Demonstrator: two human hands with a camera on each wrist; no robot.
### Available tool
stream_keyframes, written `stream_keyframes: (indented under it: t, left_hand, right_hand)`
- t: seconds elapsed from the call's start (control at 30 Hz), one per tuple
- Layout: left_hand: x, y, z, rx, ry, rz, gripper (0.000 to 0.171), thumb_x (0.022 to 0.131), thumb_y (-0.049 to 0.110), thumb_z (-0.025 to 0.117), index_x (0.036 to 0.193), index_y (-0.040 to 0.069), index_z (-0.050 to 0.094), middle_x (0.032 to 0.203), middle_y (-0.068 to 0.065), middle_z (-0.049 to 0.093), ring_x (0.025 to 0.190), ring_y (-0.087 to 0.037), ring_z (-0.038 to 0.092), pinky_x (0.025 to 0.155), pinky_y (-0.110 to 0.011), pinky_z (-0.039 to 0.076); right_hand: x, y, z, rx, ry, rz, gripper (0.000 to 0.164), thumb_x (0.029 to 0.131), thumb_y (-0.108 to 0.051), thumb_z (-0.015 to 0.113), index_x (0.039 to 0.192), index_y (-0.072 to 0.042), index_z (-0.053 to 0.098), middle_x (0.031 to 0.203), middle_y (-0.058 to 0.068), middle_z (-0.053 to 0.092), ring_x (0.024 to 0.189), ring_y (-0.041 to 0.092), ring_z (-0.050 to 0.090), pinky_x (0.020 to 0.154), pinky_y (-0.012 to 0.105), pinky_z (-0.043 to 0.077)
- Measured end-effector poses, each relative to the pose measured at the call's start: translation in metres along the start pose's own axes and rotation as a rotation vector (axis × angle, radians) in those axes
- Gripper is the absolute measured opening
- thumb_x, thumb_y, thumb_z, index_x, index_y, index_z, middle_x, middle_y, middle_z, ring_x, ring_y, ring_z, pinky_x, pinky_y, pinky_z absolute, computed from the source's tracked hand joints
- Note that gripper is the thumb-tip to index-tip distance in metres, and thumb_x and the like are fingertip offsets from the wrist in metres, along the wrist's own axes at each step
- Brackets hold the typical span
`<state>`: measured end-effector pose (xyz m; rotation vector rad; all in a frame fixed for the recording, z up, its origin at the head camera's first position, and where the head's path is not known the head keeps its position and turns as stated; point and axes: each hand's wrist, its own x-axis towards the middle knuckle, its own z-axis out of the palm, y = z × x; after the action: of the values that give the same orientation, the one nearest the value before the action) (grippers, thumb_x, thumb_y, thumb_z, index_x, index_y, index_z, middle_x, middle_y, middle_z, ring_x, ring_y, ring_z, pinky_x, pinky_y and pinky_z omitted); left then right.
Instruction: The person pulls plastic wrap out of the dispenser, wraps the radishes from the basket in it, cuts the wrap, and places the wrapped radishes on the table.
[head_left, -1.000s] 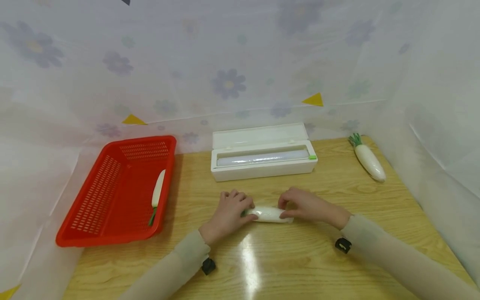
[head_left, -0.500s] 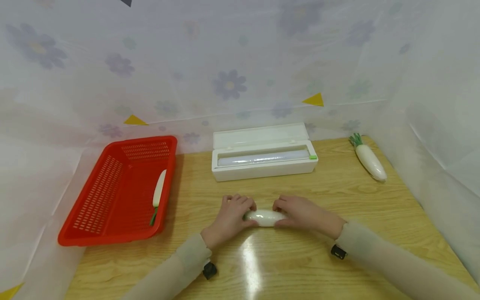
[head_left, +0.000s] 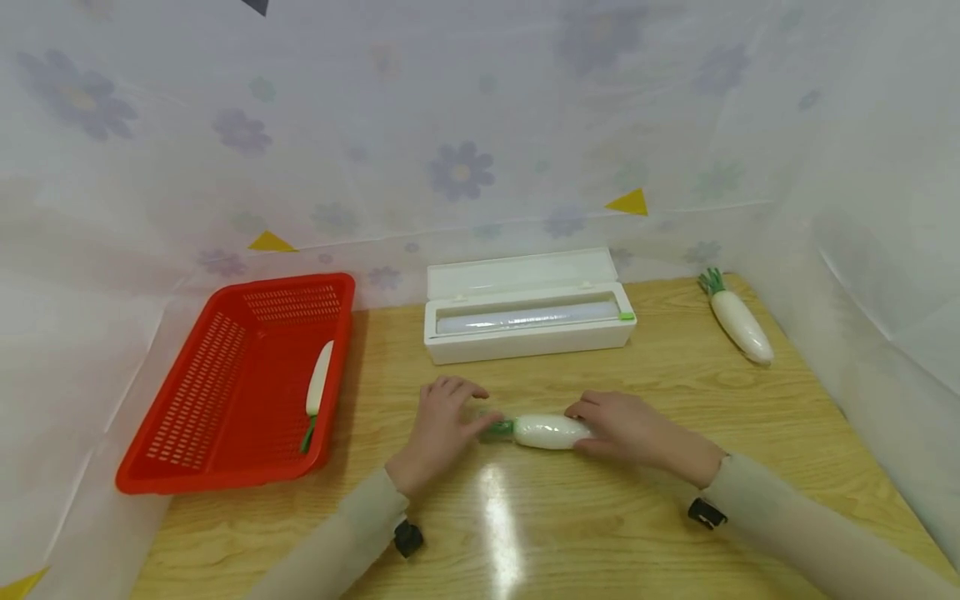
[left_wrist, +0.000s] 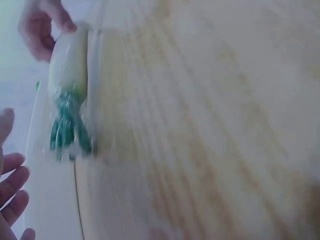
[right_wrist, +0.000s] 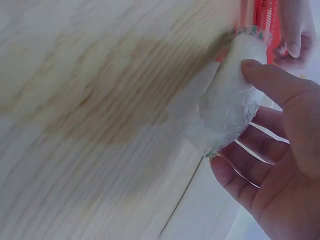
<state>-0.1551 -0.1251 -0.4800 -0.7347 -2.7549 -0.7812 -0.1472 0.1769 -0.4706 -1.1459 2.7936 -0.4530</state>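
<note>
A white radish (head_left: 551,432) with green leaves lies crosswise at the middle of the table, wrapped in clear plastic film. My right hand (head_left: 626,429) grips its leafless right end; in the right wrist view the thumb (right_wrist: 272,82) lies over the film and the fingers curl beneath. Beside the leaves (left_wrist: 70,127), my left hand (head_left: 442,421) is spread, its fingers (left_wrist: 12,187) apart from the radish in the left wrist view. In the head view, the left thumb overlaps the leaf tips; whether it touches them I cannot tell.
Behind the hands stands a white box (head_left: 528,342), lid raised, with a roll of cling film (head_left: 528,318) inside. A red basket (head_left: 225,479) at left contains a slim white radish (head_left: 318,379). Another radish (head_left: 741,323) lies at the far right, near the white curtain (head_left: 862,292).
Both hands closed in on the radish's ends, then my left hand loosened and drew back left, uncovering the leaves. The radish shifted slightly right with my right hand.
</note>
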Motion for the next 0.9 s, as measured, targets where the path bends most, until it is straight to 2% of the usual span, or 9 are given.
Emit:
stream_keyframes:
  t: [0.23, 0.33, 0.47, 0.63, 0.77, 0.9]
  left_hand:
    - [0.002, -0.017, -0.011, 0.04, 0.092, -0.034, 0.036, 0.08, 0.042, 0.072, 0.104, 0.015, 0.066, 0.1, 0.006, 0.063, 0.098, -0.017, 0.051, 0.085, -0.039, 0.034]
    - [0.001, -0.022, -0.014, 0.036, 0.106, -0.064, 0.036, 0.08, 0.04, 0.073, 0.104, 0.014, 0.066, 0.1, 0.004, 0.063, 0.098, -0.018, 0.052, 0.083, -0.038, 0.034]
    - [-0.001, -0.027, -0.017, 0.041, 0.108, -0.089, 0.037, 0.081, 0.039, 0.072, 0.105, 0.013, 0.065, 0.101, 0.003, 0.063, 0.097, -0.019, 0.053, 0.082, -0.037, 0.036]
    - [-0.003, -0.03, -0.018, 0.063, 0.112, -0.111, 0.036, 0.082, 0.04, 0.07, 0.105, 0.012, 0.065, 0.101, 0.002, 0.063, 0.097, -0.02, 0.053, 0.082, -0.037, 0.036]
    - [-0.004, -0.031, -0.018, 0.076, 0.103, -0.134, 0.035, 0.084, 0.039, 0.069, 0.105, 0.012, 0.065, 0.101, 0.002, 0.063, 0.098, -0.02, 0.053, 0.081, -0.036, 0.034]
    - [-0.005, -0.029, -0.018, 0.078, 0.091, -0.144, 0.033, 0.085, 0.039, 0.067, 0.106, 0.014, 0.064, 0.101, 0.002, 0.062, 0.097, -0.02, 0.053, 0.08, -0.035, 0.034]
  right_hand:
    - [-0.039, 0.024, -0.013, -0.001, 0.103, 0.102, 0.039, 0.081, -0.039, 0.071, 0.112, -0.016, 0.064, 0.098, -0.007, 0.06, 0.08, 0.005, 0.056, 0.065, 0.028, 0.048]
    - [-0.062, 0.038, -0.018, 0.002, 0.169, 0.131, 0.039, 0.08, -0.038, 0.073, 0.112, -0.016, 0.065, 0.099, -0.007, 0.061, 0.082, 0.006, 0.058, 0.067, 0.029, 0.049]
    - [-0.097, 0.06, -0.026, -0.005, 0.273, 0.15, 0.038, 0.076, -0.028, 0.078, 0.11, -0.015, 0.066, 0.095, -0.008, 0.061, 0.079, 0.004, 0.057, 0.064, 0.027, 0.049]
    - [-0.133, 0.089, -0.036, -0.019, 0.327, 0.243, 0.039, 0.074, -0.02, 0.079, 0.108, -0.009, 0.067, 0.093, -0.003, 0.065, 0.077, 0.006, 0.056, 0.06, 0.026, 0.047]
    - [-0.142, 0.106, -0.046, -0.047, 0.315, 0.382, 0.041, 0.079, -0.027, 0.075, 0.11, -0.003, 0.066, 0.091, 0.006, 0.067, 0.076, 0.018, 0.06, 0.059, 0.032, 0.047]
    - [-0.134, 0.115, -0.058, -0.06, 0.311, 0.518, 0.048, 0.084, -0.034, 0.069, 0.113, 0.004, 0.062, 0.084, 0.012, 0.065, 0.072, 0.026, 0.059, 0.055, 0.039, 0.044]
